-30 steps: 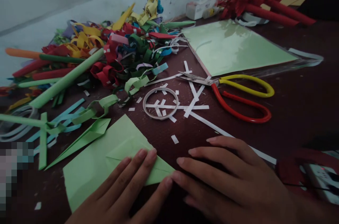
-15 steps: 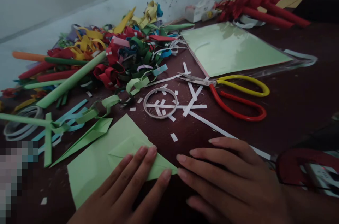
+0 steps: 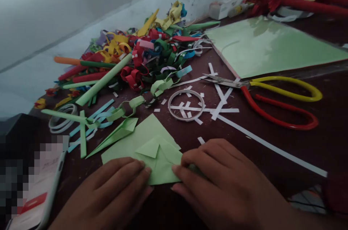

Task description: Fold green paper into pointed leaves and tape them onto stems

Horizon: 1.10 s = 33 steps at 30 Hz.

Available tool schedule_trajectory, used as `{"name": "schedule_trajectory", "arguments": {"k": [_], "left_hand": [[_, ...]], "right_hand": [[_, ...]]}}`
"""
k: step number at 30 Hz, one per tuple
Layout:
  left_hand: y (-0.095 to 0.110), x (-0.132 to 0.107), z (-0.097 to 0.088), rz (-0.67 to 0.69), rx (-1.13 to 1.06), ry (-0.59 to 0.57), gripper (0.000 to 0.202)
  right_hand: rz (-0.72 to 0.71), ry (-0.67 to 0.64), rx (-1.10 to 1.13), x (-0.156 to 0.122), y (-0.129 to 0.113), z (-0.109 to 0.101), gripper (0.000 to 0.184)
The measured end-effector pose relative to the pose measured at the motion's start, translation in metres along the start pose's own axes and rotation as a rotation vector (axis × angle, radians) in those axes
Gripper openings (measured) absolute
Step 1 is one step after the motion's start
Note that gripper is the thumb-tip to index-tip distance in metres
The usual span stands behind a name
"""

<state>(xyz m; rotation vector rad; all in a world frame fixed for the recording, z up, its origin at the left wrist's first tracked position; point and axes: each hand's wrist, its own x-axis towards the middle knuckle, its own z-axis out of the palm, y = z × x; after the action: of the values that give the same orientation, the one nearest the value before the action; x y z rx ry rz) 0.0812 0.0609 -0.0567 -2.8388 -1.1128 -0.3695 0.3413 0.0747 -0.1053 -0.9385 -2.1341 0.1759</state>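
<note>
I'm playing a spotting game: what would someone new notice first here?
Probably the big heap of colourful paper loops and strips, toward the back left. Next might be the scissors, lying right of the middle, with one yellow handle and one red. At the front, the left hand and right hand pinch a folded green paper.

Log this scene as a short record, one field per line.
Left hand: pinching the folded green paper at its left side
Right hand: pinching the same piece at its right side
Flat green sheet: showing beyond the folded piece
Scissors: right of the tape ring, one yellow handle, one red, blades pointing left
White strips: scattered in and around the ring
Paper chains: multicoloured heap toward the wall
Table: dark reddish-brown
</note>
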Motion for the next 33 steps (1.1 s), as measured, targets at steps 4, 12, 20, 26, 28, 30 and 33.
{"name": "schedule_trajectory", "arguments": {"k": [4, 12, 20, 26, 28, 30, 33], "left_hand": [[-0.005, 0.012, 0.002, 0.103, -0.003, -0.017, 0.034], [-0.003, 0.033, 0.017, -0.239, -0.239, -0.079, 0.023], [-0.005, 0.046, 0.012, -0.262, -0.214, -0.193, 0.027], [0.004, 0.048, 0.012, -0.287, -0.15, -0.187, 0.026], [0.007, 0.049, 0.014, -0.281, -0.123, -0.142, 0.027], [0.008, 0.05, 0.017, -0.271, -0.1, -0.116, 0.027], [0.007, 0.052, 0.018, -0.267, -0.067, -0.104, 0.026]], "right_hand": [[0.035, -0.009, 0.003, 0.002, 0.0, 0.001, 0.017], [0.144, -0.046, 0.047, 0.005, 0.003, 0.002, 0.033], [0.145, -0.084, -0.078, 0.009, 0.001, 0.004, 0.027], [0.128, -0.065, -0.169, 0.013, 0.001, 0.012, 0.03], [0.121, -0.049, -0.179, 0.014, 0.001, 0.013, 0.03], [0.121, -0.042, -0.176, 0.014, 0.001, 0.013, 0.03], [0.126, -0.042, -0.175, 0.014, 0.0, 0.011, 0.03]]}}
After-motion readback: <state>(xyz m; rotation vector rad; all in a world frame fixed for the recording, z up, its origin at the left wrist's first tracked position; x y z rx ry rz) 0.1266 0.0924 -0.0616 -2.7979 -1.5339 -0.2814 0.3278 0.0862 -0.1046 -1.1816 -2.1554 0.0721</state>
